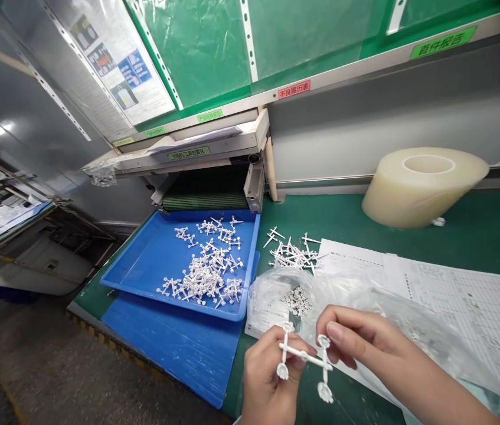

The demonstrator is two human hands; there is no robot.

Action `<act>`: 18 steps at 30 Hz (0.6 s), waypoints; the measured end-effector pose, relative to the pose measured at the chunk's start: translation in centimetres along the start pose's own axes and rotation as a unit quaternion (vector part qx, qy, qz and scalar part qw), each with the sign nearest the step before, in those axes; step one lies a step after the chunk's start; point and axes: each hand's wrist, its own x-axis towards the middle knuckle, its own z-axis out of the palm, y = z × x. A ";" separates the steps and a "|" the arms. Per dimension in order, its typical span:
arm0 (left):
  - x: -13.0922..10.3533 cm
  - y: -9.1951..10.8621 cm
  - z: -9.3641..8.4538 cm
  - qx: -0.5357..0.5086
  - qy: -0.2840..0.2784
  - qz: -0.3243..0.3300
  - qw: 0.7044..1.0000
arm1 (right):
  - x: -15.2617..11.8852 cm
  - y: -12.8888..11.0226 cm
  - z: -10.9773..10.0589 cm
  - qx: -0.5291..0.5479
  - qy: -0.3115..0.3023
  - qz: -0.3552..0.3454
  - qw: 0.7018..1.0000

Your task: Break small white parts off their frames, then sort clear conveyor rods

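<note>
Centrally, a blue tray point(152, 260) of white sprues rests on the green bench point(475, 230), beside a film roll point(422, 186). Nearer, the left hand point(265, 378) and right hand point(365, 342) together pinch one sprue point(305, 357) above a bag point(276, 295).

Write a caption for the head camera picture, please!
Two hands hold a white plastic sprue beside a blue tray.

Even, bright overhead light fills the scene, and shadows under things stay soft and faint. Glare streaks the green plastic sheeting point(214, 47) and whitens the posted sheets point(117, 65). The wide lens bends straight lines near the edges, and the left margin falls dim and slightly blurred.
</note>
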 end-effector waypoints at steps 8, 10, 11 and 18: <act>0.0 -0.2 0.0 0.041 0.012 0.042 0.998 | 0.8 1.5 0.3 0.301 -0.126 0.102 0.940; 0.1 -0.2 0.0 0.042 0.015 0.045 0.998 | 1.0 1.9 0.4 0.333 -0.136 0.113 0.926; 0.1 -0.3 -0.1 0.039 0.016 0.041 0.998 | 1.1 2.0 0.5 0.320 -0.121 0.102 0.934; -0.2 -0.8 -0.4 0.022 0.006 -0.021 1.000 | -0.2 2.0 0.9 -0.069 0.138 -0.103 0.983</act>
